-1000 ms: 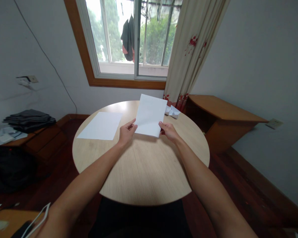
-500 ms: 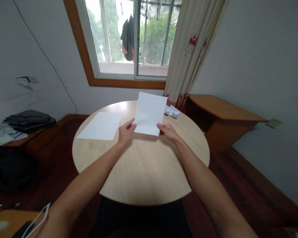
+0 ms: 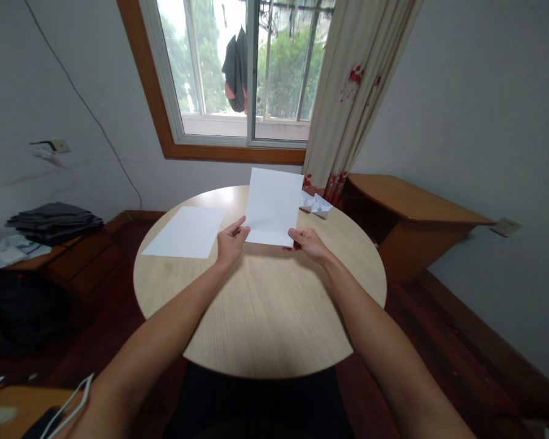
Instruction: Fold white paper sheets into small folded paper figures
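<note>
A white sheet of paper point(image 3: 274, 206) is held up, tilted, over the round wooden table point(image 3: 265, 305). My left hand point(image 3: 231, 241) pinches its lower left edge between thumb and fingers. At the lower right corner my right hand point(image 3: 308, 242) grips the same sheet, thumb in front and fingers behind. A second white sheet point(image 3: 186, 233) lies flat on the table, left of my left hand. Behind the held sheet, to the right, stand folded white paper pieces point(image 3: 319, 205), partly hidden by it.
A window point(image 3: 247, 73) and a flowered curtain point(image 3: 361, 79) are beyond the table. To the right stands a brown wooden desk point(image 3: 416, 198). Dark folded cloth point(image 3: 52, 221) sits on a low cabinet at the left, with a black bag point(image 3: 22, 311) below it.
The held sheet has shifted slightly left and up. Both hands keep hold of it, and more of the folded paper shows behind it.
</note>
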A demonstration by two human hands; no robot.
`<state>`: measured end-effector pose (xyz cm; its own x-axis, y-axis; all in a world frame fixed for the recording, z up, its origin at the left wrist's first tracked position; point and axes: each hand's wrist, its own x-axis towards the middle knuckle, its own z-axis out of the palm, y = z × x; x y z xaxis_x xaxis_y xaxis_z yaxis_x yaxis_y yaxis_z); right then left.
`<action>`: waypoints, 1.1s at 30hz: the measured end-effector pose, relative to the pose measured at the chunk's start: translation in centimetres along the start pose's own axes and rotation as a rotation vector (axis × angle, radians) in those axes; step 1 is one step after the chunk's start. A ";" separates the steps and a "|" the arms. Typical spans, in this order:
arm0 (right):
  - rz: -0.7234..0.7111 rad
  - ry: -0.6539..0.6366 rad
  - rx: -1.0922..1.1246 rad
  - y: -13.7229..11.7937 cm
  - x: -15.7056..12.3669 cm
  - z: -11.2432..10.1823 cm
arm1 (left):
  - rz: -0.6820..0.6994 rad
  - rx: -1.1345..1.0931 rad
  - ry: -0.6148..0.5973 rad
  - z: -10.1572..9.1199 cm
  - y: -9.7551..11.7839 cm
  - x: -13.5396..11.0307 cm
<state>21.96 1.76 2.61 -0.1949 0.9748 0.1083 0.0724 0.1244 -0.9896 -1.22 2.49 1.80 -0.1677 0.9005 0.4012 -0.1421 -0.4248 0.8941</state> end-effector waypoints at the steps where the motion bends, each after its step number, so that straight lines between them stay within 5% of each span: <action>1: -0.006 0.004 -0.002 0.0 0.0 0.0 | 0.000 0.002 -0.001 0.0 0.0 0.0; 9: 0.048 -0.091 0.051 -0.3 -0.2 0.1 | -0.010 0.004 0.033 -0.1 -0.1 0.2; 33: 0.098 -0.101 0.093 -0.1 -0.2 -0.2 | -0.029 -0.007 0.074 0.0 0.6 0.0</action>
<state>22.15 1.61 2.76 -0.2892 0.9572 0.0055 0.0060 0.0076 -1.0000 -1.29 2.29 2.33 -0.2355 0.9031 0.3591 -0.1548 -0.3997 0.9035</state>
